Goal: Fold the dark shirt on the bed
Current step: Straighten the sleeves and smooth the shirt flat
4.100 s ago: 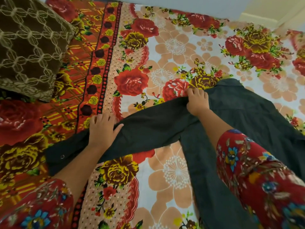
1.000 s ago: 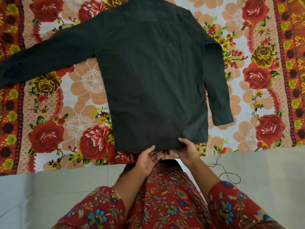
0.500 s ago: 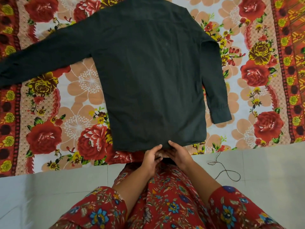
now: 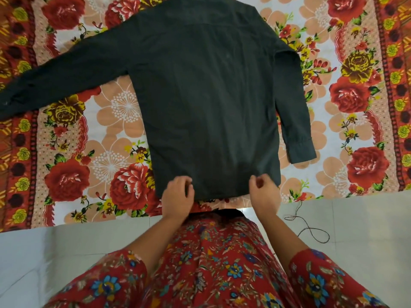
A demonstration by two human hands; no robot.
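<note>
- Two hands at near hem: left hand [image 4: 178, 196] and right hand [image 4: 263, 194], fingers [image 4: 185, 182] curled, pinching dark shirt [image 4: 206, 96].
- Shirt flat on floral bed [image 4: 66, 174], one sleeve [image 4: 55, 81] spread.
- Loose thread [image 4: 309, 230] on floor [image 4: 367, 218] nearby.

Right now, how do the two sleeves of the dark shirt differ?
The left sleeve stretches sideways, away from the shirt's body; the right sleeve lies down alongside it. The left sleeve's cuff reaches the picture's edge; the right sleeve's cuff ends near the hem. Both lie flat on the floral bedsheet.
</note>
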